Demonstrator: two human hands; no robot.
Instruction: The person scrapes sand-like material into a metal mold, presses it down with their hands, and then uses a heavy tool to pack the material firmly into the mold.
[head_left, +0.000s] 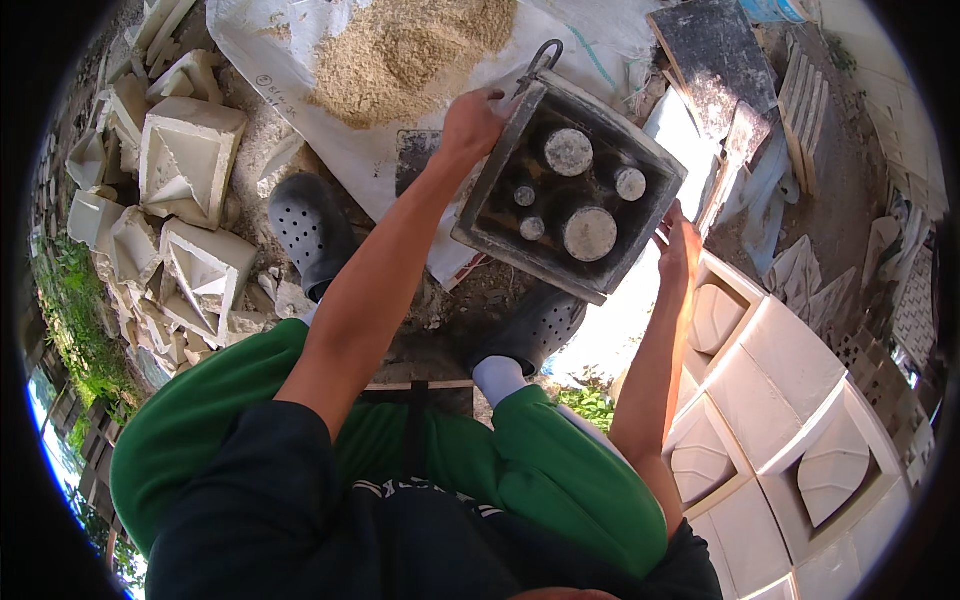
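A dark square block mould (pixel 556 208) with several round pale-topped studs of different sizes inside is tilted in front of me, above the ground. My left hand (pixel 473 124) is closed on its upper left edge, near a bent metal loop handle (pixel 541 58). On the opposite side, my right hand (pixel 680 240) grips the lower right edge; its fingers are partly hidden behind the mould. The mould's underside is out of sight.
A heap of sand (pixel 400 60) lies on a white sheet (pixel 262 75) ahead. Broken cast blocks (pixel 190 160) are piled at left. Finished pale blocks with leaf shapes (pixel 800 370) stand at right. A dusty trowel-like tool (pixel 738 140) lies near a dark board (pixel 715 50). My shoes flank the mould.
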